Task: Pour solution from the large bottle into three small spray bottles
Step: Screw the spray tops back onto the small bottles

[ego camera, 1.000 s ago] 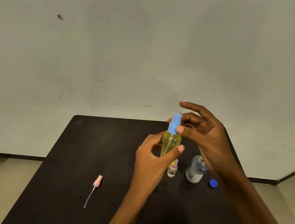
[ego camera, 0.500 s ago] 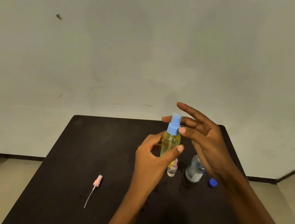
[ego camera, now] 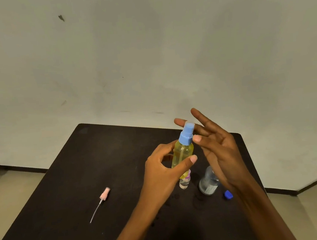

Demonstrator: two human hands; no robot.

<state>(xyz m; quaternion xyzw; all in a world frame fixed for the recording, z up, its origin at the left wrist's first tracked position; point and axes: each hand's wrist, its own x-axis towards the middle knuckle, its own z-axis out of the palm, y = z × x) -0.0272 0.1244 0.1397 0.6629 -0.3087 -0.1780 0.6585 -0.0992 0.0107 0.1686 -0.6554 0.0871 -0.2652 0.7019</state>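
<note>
My left hand [ego camera: 164, 173] grips a small yellow spray bottle [ego camera: 183, 153] round its body and holds it tilted above the dark table [ego camera: 92, 164]. The bottle's blue spray head [ego camera: 186, 134] sits on its neck. My right hand [ego camera: 217, 149] has its thumb tip on the collar of the spray head and its index finger behind the nozzle; its other fingers are spread out straight. The large clear bottle [ego camera: 207, 185] stands uncapped on the table, partly behind my right hand. A small clear bottle [ego camera: 184, 183] stands just below the yellow one.
A loose pink spray head with a long dip tube [ego camera: 103, 197] lies on the left part of the table. A blue cap [ego camera: 228, 194] lies beside the large bottle, near the right edge. A pale wall rises behind the table.
My right hand's fingers have straightened and slid forward along the blue spray head, with the thumb rolling over its collar. The left hand holds the yellow bottle nearly still.
</note>
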